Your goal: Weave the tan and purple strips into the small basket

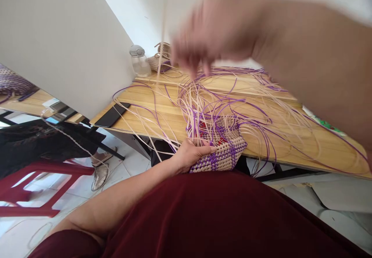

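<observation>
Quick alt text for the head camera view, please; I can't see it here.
Left hand grips a partly woven purple-and-beige basket at the edge of a wooden table, loose strands spraying from its top. The right hand, motion-blurred, is raised above. Behind stands a lidded clear jar; a flat black object lies at the table's left.

No readable text, labels, brands, numbers or signs.
</observation>
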{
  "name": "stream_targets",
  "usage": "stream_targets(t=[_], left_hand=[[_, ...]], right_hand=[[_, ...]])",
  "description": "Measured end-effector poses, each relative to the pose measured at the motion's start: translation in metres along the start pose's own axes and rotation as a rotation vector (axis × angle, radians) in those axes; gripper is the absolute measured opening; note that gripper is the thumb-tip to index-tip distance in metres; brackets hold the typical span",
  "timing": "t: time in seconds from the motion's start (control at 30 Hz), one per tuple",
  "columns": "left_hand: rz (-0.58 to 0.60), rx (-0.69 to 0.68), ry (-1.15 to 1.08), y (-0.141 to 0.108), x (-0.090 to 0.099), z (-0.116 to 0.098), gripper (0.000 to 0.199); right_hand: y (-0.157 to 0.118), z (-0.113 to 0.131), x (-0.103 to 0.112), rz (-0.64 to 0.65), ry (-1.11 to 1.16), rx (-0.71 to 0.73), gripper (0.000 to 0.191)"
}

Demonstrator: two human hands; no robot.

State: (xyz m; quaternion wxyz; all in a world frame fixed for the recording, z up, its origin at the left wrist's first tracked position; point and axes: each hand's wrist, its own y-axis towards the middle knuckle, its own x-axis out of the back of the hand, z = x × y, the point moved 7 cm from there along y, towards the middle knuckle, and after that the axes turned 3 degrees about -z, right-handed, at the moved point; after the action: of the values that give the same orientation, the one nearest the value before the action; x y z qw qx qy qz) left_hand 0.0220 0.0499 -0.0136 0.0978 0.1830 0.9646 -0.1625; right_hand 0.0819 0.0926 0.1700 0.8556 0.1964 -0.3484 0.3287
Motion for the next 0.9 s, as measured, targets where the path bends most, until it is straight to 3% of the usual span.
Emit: stream_targets(t=[0.2, 0.37, 0.53, 0.73, 0.9], left_hand=[[0.001, -0.116, -0.098, -0.003, -0.003, -0.01, 0.027], [0.055, -0.089, -0.196, -0.003, -0.006, -0.008, 0.03], [0.096, -0.072, -0.229, -0.004, -0.009, -0.006, 0.038], [0.109, -0.163, -0.233, -0.004, -0.006, -0.011, 0.046], [0.0, -0.023, -0.26, -0.003, 0.002, 0.003, 0.039]], right_hand=[[0.006, -0.007, -0.038, 0.294, -0.235, -0.052, 0.016], [-0.007, -0.018, -0.068, 0.534, -0.465, -0.071, 0.013], [-0.006, -0.024, -0.077, 0.507, -0.412, -0.008, 0.018], [-0.003, -0.032, -0.087, 0.466, -0.401, 0.121, 0.012], [0.003, -0.032, -0.084, 0.447, -0.395, 0.142, 0.02]])
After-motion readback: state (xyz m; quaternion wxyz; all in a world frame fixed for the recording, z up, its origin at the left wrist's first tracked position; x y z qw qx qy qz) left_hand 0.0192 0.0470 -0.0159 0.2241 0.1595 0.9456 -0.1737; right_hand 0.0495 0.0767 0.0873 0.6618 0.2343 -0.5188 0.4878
